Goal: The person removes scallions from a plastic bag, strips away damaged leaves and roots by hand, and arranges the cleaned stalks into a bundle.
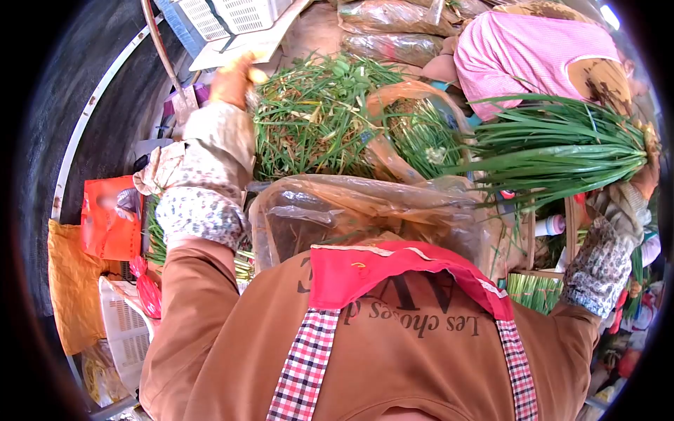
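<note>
At the far right, my right hand [651, 165] is closed around the base of a bunch of garlic chives [562, 151]; the long green leaves fan out to the left. My left hand [237, 78] reaches forward at the upper left, bright and slightly blurred, with fingers apart and nothing visible in them. It is beside a heap of loose green leaves and trimmings [316, 116]. Patterned sleeve covers are on both forearms. An orange-tinted clear plastic bag [365, 210] lies just in front of my red apron [393, 270].
Another person in a pink checked top [526, 56] bends at the upper right. Filled plastic bags [397, 31] lie at the back. A white crate [235, 15] stands at upper left, near a wooden handle [160, 45]. An orange-red bag [111, 217] hangs at left.
</note>
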The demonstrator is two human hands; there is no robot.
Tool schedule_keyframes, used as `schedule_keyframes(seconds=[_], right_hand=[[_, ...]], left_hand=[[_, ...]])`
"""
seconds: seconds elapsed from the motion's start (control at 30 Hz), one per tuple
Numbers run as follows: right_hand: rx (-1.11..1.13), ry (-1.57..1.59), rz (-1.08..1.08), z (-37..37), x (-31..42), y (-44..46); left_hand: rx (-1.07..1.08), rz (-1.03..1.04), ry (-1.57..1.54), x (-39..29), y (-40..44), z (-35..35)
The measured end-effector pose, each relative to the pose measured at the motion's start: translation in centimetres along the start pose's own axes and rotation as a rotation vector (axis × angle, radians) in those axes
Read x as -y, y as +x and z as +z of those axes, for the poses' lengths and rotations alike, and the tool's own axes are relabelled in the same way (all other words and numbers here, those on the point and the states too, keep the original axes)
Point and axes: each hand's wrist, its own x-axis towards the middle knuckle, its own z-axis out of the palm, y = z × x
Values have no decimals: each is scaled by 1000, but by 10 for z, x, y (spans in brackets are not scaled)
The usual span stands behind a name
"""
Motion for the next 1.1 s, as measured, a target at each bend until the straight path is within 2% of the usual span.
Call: schedule_keyframes(seconds=[0.1, 0.13, 0.23, 0.3, 0.33, 0.37, 0.4, 0.43, 0.47, 0.5, 0.57, 0.6, 0.63, 0.67, 0.7, 0.73, 0.8, 0.87, 0.9, 0.93, 1.0, 1.07, 1.1], right_hand=[[16, 23, 1, 5, 0, 1], [24, 39, 8, 7, -1, -1], [46, 95, 15, 21, -1, -11], [53, 134, 27, 33, 2, -25], [48, 147, 26, 36, 2, -28], [61, 156, 14, 36, 4, -26], [130, 191, 9, 19, -1, -10], [191, 194, -22, 14, -1, -5], [193, 126, -101, 7, -5, 4], [195, 63, -179, 4, -8, 10], [122, 157, -92, 36, 7, -17], [81, 204, -51, 46, 13, -27], [158, 233, -71, 39, 11, -20], [235, 259, -90, 39, 11, -18], [149, 246, -88, 41, 11, -21], [62, 232, -85, 56, 17, -35], [55, 248, -59, 52, 17, -32], [41, 190, -95, 45, 13, -27], [21, 243, -45, 43, 13, -28], [432, 440, 30, 17, 3, -10], [581, 488, 65, 1, -3, 0], [51, 198, -25, 32, 6, -23], [112, 227, -8, 27, 3, -18]], left_hand=[[21, 99, -85, -43, -4, -6], [30, 107, 4, -39, 8, -12], [66, 165, 651, -19, 26, -15], [-18, 173, 971, 43, 42, -16], [51, -75, 1240, 3, -5, 14], [28, 129, 1397, 10, -23, 27], [82, 478, 1218, 30, -26, 37], [236, 586, 888, 31, -41, 55], [514, 343, 524, -1, -74, 76], [732, 302, 415, -19, -94, 91], [884, 607, 435, -27, -118, 114], [924, 530, 399, -34, -131, 122], [872, 603, 401, -30, -136, 131], [882, 546, 401, -26, -140, 139], [893, 488, 400, -22, -143, 146], [942, 347, 276, -17, -145, 147], [1024, 61, 28, -9, -147, 146], [1004, -44, -111, -9, -154, 141], [991, -97, -180, -11, -159, 139], [1053, -160, -210, -24, -163, 136], [1160, -187, -109, -29, -163, 134], [1248, -130, -14, -18, -153, 129], [1158, 63, 45, -11, -153, 130]])
